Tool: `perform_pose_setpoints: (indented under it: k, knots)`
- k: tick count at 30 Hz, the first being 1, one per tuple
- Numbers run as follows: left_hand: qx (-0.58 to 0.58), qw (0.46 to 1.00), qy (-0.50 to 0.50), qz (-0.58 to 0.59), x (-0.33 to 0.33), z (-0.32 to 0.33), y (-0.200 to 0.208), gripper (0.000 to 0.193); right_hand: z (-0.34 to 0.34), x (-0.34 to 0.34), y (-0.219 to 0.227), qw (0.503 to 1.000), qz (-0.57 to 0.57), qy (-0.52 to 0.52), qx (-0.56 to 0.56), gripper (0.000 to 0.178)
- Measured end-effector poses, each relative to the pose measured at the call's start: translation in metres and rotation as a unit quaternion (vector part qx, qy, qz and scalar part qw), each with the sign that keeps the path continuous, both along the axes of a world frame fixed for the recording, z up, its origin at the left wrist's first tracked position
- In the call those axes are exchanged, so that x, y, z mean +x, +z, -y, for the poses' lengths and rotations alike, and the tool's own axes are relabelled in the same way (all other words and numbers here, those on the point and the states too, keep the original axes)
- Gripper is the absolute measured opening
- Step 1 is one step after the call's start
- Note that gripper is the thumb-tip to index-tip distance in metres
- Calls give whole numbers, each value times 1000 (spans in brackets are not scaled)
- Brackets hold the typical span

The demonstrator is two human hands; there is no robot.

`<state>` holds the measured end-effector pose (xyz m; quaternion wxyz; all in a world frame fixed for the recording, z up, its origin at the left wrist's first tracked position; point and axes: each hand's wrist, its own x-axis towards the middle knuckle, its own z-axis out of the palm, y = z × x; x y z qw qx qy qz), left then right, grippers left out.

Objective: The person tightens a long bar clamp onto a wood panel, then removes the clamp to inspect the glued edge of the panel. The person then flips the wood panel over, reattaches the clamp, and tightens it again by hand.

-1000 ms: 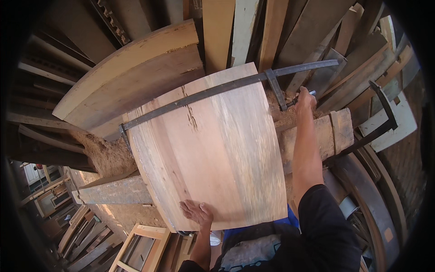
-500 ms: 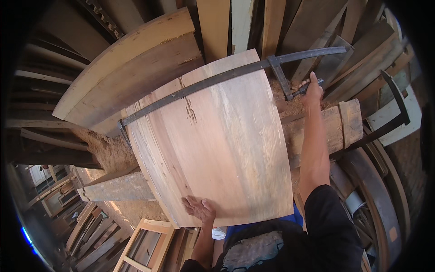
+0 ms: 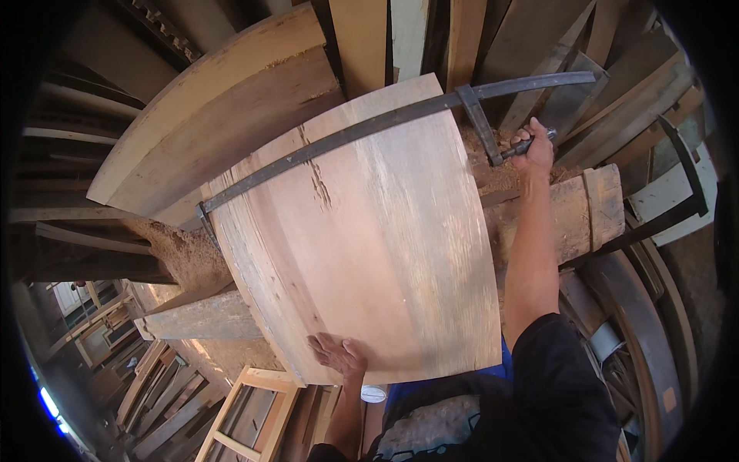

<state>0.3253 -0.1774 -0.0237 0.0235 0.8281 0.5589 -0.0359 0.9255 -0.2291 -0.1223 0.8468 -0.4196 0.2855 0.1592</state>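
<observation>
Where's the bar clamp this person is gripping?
In the head view, the bar clamp spans the far end of the wooden panel, its handle in the right hand at right.

Boards [image 3: 366,46] stacked at back; sawdust [image 3: 188,250] heaped left; wooden frame [image 3: 268,379] lower left; bluish-white light [image 3: 49,401] at left rim.

Panel middle: a broad passage is being left over the wooden panel [image 3: 362,231] between the clamp's bar [image 3: 385,120] and the left hand [image 3: 339,354].
Far edge: reach is being hindered by the bar and by upright boards [image 3: 366,46] beyond.
Far left corner: space is being taken by a thick curved block [image 3: 223,115].
Left edge: room is being left above sawdust [image 3: 188,250], between block and plank [image 3: 204,316].
Right edge: entry is being barred by the right forearm [image 3: 533,246], clamp handle [image 3: 517,146] and right hand [image 3: 536,154].
Near edge: approach is being blocked by the person's torso [image 3: 431,423].
</observation>
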Motion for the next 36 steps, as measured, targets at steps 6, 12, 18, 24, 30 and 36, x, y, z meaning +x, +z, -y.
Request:
perform_pose_setpoints:
  k: [6, 12, 18, 24, 30, 36]
  knots:
    - [-16, 999, 31, -24, 1, 0, 2, 70, -21, -1, 21, 992, -42, -2, -115, 22]
    - [9, 1000, -6, 25, 4, -9, 10, 71, -25, 11, 29, 928, -42, -20, -370, 24]
    - [3, 999, 25, 36, 0, -3, 8, 74, -28, 6, 13, 939, -68, 6, -337, 17]
    - [-1, 999, 31, 37, 5, -5, 7, 76, 16, 14, -22, 981, 34, 109, 159, 20]
    - [-14, 998, 53, 25, 10, -7, 19, 76, -11, 8, 24, 992, -58, 40, -106, 24]
    - [-2, 999, 12, 31, 2, -8, 7, 74, -44, -1, 51, 894, -91, 48, -437, 30]
